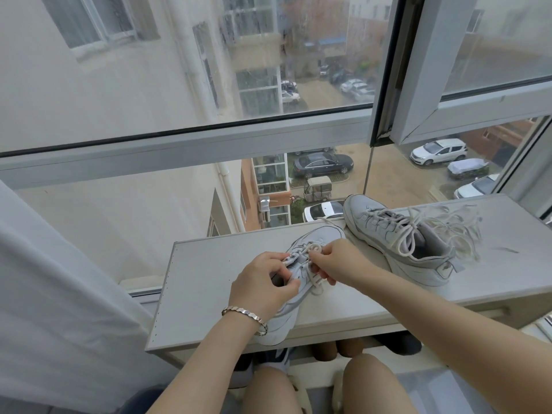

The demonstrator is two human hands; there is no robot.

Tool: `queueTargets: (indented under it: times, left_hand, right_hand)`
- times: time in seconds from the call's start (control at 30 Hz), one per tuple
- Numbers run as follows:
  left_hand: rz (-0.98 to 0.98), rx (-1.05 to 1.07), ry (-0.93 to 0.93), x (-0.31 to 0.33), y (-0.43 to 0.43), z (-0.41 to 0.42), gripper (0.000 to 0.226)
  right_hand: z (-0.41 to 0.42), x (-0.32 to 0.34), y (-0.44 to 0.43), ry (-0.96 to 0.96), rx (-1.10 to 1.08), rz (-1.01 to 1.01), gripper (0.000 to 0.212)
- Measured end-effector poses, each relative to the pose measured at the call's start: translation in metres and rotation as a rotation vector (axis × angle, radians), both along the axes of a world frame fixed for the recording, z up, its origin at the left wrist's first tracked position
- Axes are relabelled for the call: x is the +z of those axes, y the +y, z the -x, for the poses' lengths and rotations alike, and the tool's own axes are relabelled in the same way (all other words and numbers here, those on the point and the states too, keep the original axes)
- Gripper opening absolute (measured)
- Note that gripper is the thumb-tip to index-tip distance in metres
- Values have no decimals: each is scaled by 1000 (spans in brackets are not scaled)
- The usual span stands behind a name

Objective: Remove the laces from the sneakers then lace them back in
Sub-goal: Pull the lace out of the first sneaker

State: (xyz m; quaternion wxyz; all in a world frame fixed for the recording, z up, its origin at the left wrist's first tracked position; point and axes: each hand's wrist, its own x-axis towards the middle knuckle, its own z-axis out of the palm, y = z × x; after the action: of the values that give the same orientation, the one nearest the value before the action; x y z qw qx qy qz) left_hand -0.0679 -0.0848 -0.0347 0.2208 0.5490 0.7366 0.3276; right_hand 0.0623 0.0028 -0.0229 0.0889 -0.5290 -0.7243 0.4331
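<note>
Centrally, the near sneaker lies under both hands: left hand grips its tongue, right hand pinches the lace.

Light: soft grey daylight through the window
Shadows: faint, darkest under the shelf
Clarity: view outside streaked, hazy
Edges: straight lines bend

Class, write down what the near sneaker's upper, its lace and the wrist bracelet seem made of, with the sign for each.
Near sneaker: likely smooth leather or synthetic, pale, soft sheen. Lace: woven fabric cord, matte, limp loops. Bracelet: probably metal, shiny segmented links.
</note>
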Motion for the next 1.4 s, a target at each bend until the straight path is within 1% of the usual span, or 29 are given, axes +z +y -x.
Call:
queueTargets:
  times: [0.07,0.13,0.17,0.23,0.27,0.3,0.33,0.4,0.43,0.47,0.67,0.73,0.77,0.8,0.87,0.9,0.93,1.03,1.17,1.23,1.3,1.4]
  left_hand:
    - [2,-11,-1,0,-1,1,28]
    - [8,-24,-9,1,-3,3,28]
    - [8,-29,-14,1,-4,4,27]
    - [6,-40,-9,1,-6,4,27]
    - [4,-41,7,1,-6,4,28]
    - [2,-38,22,2,-6,3,28]
    - [-3,-32,31,2,-7,2,28]
    - [-13,-22,43,1,-6,1,29]
    - [-14,-17,46,1,-6,0,29]
    - [-12,-13,46,1,-6,0,29]
    - [-6,-8,39,1,-6,0,30]
    - [-2,-9,38,1,-6,0,30]
    - [-1,-11,35,1,-7,0,30]
    - [0,-15,30,0,-7,1,30]
    - [6,-30,23,1,-8,2,29]
    - [8,-36,24,1,-7,2,29]
    - [9,-40,24,2,-7,2,29]
    - [11,-37,20,1,-5,2,27]
    - [8,-25,6,4,-2,2,28]
    - [22,-21,9,5,-5,7,28]
    - [32,-17,16,5,-12,15,29]
    - [18,3,22,4,-20,24,29]
  right_hand:
    - [-5,1,-1,-179,150,-305,46]
    - [-17,10,6,-406,277,-621,44]
    - [-25,15,14,-488,307,-695,42]
    - [-38,22,32,-563,285,-695,42]
    - [-39,22,36,-546,257,-647,43]
    - [-38,20,36,-480,221,-541,42]
    - [-33,16,33,-367,176,-369,42]
    - [-21,13,19,-142,55,29,49]
    - [-15,13,12,-84,13,173,53]
    - [-11,11,6,-55,-10,254,54]
    - [2,6,-5,104,-161,448,32]
    - [1,5,-4,120,-164,446,30]
    - [2,5,-5,113,-149,385,30]
    - [1,3,-4,87,-107,274,30]
    - [-3,2,-2,-62,11,-8,31]
    - [-5,3,1,-149,52,-120,31]
    - [-7,6,4,-200,70,-184,32]
    - [-7,9,16,-267,108,-273,33]
    - [-2,3,19,-347,132,-497,39]
    - [-9,7,28,-343,61,-566,40]
    - [-22,16,42,-362,-53,-612,34]
    - [-30,19,59,-480,-81,-737,32]
